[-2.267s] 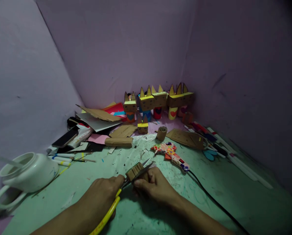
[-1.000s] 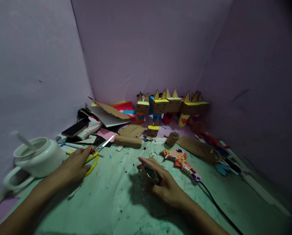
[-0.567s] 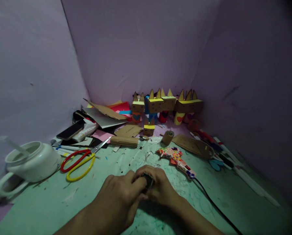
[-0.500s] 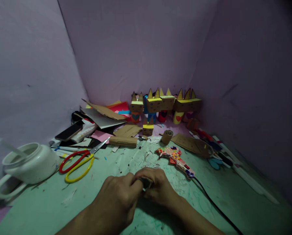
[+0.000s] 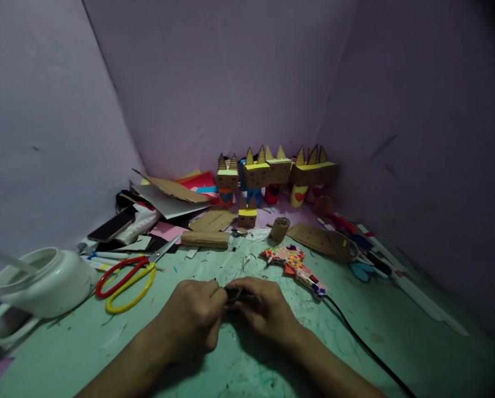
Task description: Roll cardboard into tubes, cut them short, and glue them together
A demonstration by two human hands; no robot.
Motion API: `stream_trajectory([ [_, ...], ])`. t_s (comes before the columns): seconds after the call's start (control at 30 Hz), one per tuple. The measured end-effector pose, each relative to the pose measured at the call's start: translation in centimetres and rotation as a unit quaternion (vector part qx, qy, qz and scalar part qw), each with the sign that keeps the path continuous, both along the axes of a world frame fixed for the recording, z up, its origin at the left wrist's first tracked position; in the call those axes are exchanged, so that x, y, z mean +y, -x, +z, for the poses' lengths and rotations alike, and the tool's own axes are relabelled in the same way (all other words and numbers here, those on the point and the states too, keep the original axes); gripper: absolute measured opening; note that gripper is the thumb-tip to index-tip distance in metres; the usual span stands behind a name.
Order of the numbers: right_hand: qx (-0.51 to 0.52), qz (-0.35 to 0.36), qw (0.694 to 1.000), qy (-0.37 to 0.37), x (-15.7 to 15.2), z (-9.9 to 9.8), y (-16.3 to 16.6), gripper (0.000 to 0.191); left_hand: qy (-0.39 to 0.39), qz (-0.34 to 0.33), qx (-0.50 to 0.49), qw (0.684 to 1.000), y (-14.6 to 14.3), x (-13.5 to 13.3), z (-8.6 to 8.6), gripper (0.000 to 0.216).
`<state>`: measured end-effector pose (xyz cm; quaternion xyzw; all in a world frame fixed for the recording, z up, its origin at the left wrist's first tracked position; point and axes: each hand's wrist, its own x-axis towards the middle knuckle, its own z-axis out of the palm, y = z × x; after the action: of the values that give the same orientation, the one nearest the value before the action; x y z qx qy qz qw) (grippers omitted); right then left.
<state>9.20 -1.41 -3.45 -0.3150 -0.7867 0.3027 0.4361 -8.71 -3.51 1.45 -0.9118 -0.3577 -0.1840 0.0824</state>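
My left hand [image 5: 193, 318] and my right hand [image 5: 264, 312] meet low over the green mat [image 5: 355, 331], both with fingers pinched on a small dark piece of cardboard [image 5: 235, 293] held between them. Most of the piece is hidden by my fingers. The red and yellow scissors [image 5: 125, 276] lie on the mat to the left, apart from my hands. A patterned glue gun [image 5: 295, 264] lies just beyond my right hand, its black cord [image 5: 367, 348] running to the lower right.
A white jar [image 5: 40, 284] with a stick in it stands at the far left. Cardboard figures with pointed ears [image 5: 272, 174] line the back corner. Paper scraps, a phone [image 5: 111, 225], a cardboard roll [image 5: 203, 239] and pens [image 5: 380, 260] lie around the mat.
My left hand cut with the scissors, put them down at the left, then came back to my right hand. Both hands now pinch the small piece lower over the mat.
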Motion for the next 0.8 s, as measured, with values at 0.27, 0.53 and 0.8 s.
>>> stream_trajectory([
  [0.27,0.041,-0.024,0.999,0.001,0.1,0.2,-0.1,0.032,0.117,0.007,-0.256,0.96,1.1,1.1,-2.4,0.052],
  [0.53,0.081,0.034,0.995,0.054,0.2,-0.3,0.1,0.042,0.396,-0.027,-0.334,0.855,0.8,1.8,-2.1,0.05],
  [0.8,0.103,-0.059,0.989,0.087,0.0,0.9,0.1,0.036,0.393,0.083,-0.332,0.853,-0.2,1.5,-2.7,0.028],
])
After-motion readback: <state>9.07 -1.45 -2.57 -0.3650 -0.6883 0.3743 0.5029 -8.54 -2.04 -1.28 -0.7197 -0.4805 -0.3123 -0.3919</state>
